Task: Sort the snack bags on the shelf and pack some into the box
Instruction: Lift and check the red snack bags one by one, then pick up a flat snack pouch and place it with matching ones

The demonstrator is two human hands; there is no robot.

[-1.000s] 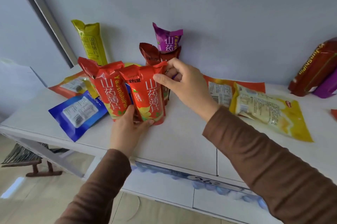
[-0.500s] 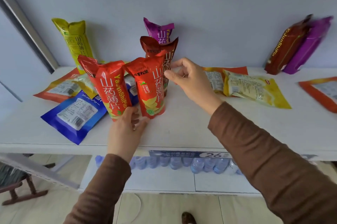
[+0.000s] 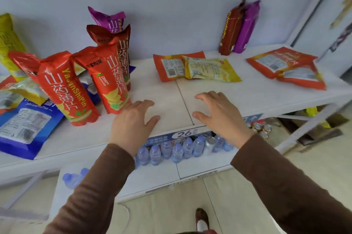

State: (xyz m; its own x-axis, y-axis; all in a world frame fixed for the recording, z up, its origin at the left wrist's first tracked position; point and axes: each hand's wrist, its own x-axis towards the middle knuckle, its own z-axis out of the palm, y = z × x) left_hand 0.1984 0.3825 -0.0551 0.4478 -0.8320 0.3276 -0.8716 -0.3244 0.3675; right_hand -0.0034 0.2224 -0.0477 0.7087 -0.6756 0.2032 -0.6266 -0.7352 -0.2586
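Note:
Two orange-red snack bags stand upright on the white shelf: one leaning at left, one beside it. Behind them stand a dark red bag and a purple bag. My left hand hovers with spread fingers just right of the second red bag, holding nothing. My right hand is spread over the shelf's front edge, also empty. Flat orange and yellow bags lie further back. No box is in view.
A blue bag lies flat at left, a yellow bag stands far left. Dark red and purple bags lean on the wall at right; flat orange bags lie beyond. Water bottles sit on the lower shelf.
Both hands have let go of the upright red bags and drawn back toward the shelf's front edge, fingers spread. The view has swung to the right.

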